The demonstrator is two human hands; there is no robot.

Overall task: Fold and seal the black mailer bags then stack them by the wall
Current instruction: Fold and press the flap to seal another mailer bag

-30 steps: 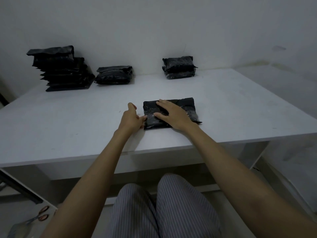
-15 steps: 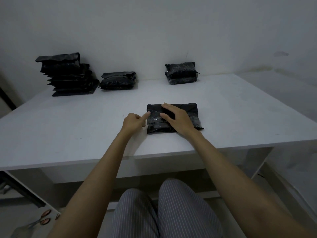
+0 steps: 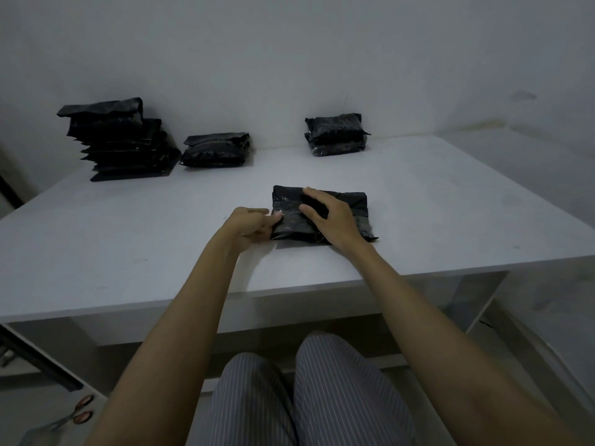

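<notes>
A folded black mailer bag point(image 3: 351, 207) lies on the white table point(image 3: 128, 239) in front of me. My right hand point(image 3: 328, 217) rests on top of it with fingers arched, fingertips pressing the plastic. My left hand point(image 3: 254, 223) is at the bag's left edge, fingers curled, pinching that edge. Against the wall stand a tall stack of black bags point(image 3: 122, 140) at the left, a smaller pile point(image 3: 217, 151) beside it, and a short stack of folded bags point(image 3: 336, 133) further right.
The white wall rises right behind the stacks. The table's front edge point(image 3: 289, 291) runs above my striped trousers point(image 3: 306, 397). Scissors with reddish handles point(image 3: 77, 413) lie low at the left, below the table.
My left hand moved in from beside the bag and now pinches its left edge. My right hand's fingers arched up more on the bag. The camera tilted a little.
</notes>
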